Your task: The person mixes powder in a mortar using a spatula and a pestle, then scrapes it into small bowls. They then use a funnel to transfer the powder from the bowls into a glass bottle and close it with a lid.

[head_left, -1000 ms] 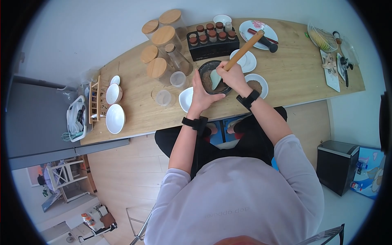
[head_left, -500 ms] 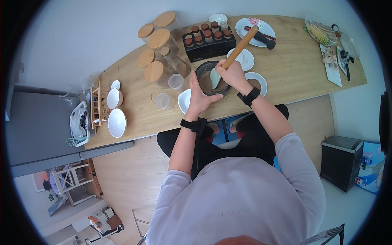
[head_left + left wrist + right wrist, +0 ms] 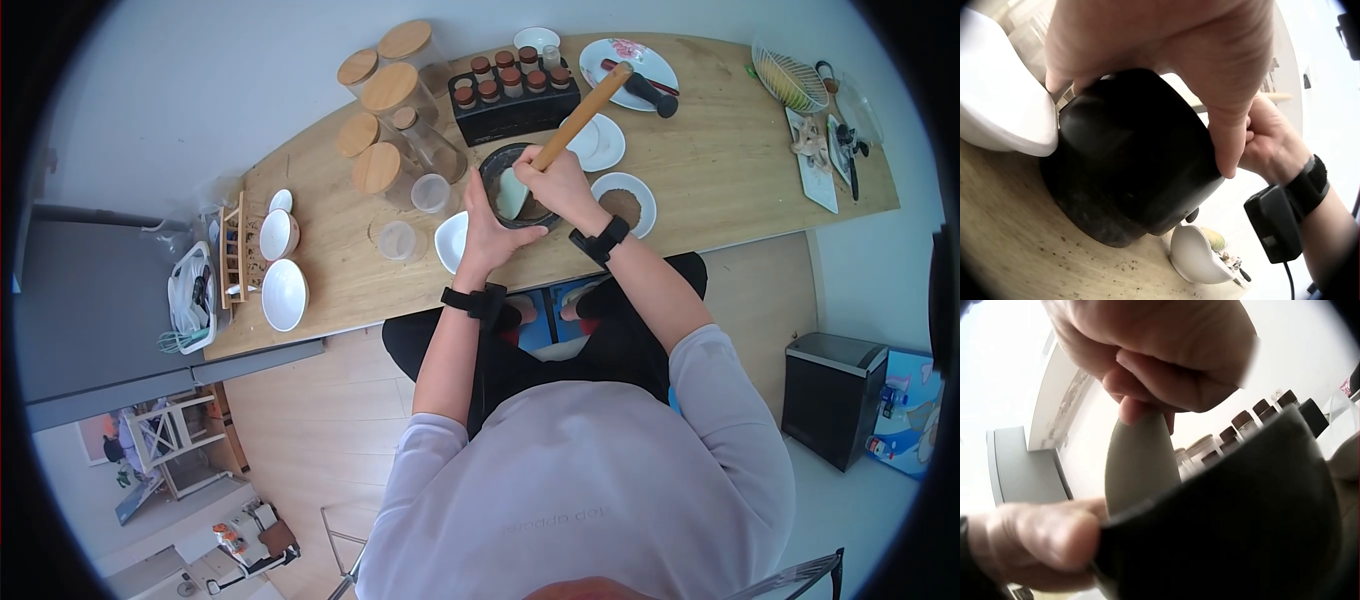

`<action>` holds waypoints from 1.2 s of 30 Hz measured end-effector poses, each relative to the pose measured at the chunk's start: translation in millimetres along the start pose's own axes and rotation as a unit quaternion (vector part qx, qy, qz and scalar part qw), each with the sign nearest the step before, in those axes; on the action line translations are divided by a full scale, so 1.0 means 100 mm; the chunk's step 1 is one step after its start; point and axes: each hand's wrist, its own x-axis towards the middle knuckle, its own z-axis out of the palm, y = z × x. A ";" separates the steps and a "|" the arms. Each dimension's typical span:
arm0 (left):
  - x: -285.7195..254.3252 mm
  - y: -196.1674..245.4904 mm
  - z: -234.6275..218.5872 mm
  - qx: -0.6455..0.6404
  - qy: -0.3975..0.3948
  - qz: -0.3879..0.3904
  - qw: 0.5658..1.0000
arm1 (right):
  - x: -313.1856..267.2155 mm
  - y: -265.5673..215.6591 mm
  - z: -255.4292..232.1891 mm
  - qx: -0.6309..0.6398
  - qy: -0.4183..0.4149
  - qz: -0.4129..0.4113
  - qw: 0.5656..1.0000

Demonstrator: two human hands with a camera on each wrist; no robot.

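Observation:
My left hand [image 3: 490,235] grips the side of a black mortar [image 3: 1135,150], its thumb and fingers spread round the wall below the rim. In the right hand [image 3: 562,190] is a spatula, held low on its wooden handle [image 3: 590,108] just above the pale green blade [image 3: 511,193]. The blade dips inside the mortar, and its lower end is hidden behind the wall in the right wrist view. To the right of the mortar sits a white dish [image 3: 648,212] of brown powder [image 3: 620,206]. A white bowl [image 3: 1004,94] stands close by the left hand.
Behind are a black rack [image 3: 510,122] of small jars and several wooden-lidded canisters [image 3: 383,168]. Two clear cups [image 3: 431,194] stand left of the mortar. A white plate [image 3: 598,145] and a flowered plate [image 3: 600,62] with a black-headed pestle [image 3: 655,97] lie back right.
The right hand and spatula have shifted left, so the blade now sits further left in the mortar. The left hand keeps its hold on the mortar. The head view has shifted slightly.

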 end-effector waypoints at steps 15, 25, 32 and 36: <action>0.00 0.00 0.02 -0.007 0.010 -0.005 1.000 | 0.05 -0.14 -0.25 -0.266 0.022 -0.052 0.962; 0.01 -0.02 0.02 -0.004 0.016 0.004 1.000 | -0.01 -0.17 -0.13 -0.010 -0.002 0.006 1.000; 0.00 0.00 0.01 -0.009 0.012 0.003 1.000 | 0.01 -0.16 -0.20 -0.015 0.000 0.026 1.000; 0.01 -0.01 0.03 -0.006 0.011 0.002 1.000 | -0.03 -0.05 -0.04 -0.006 -0.001 0.012 1.000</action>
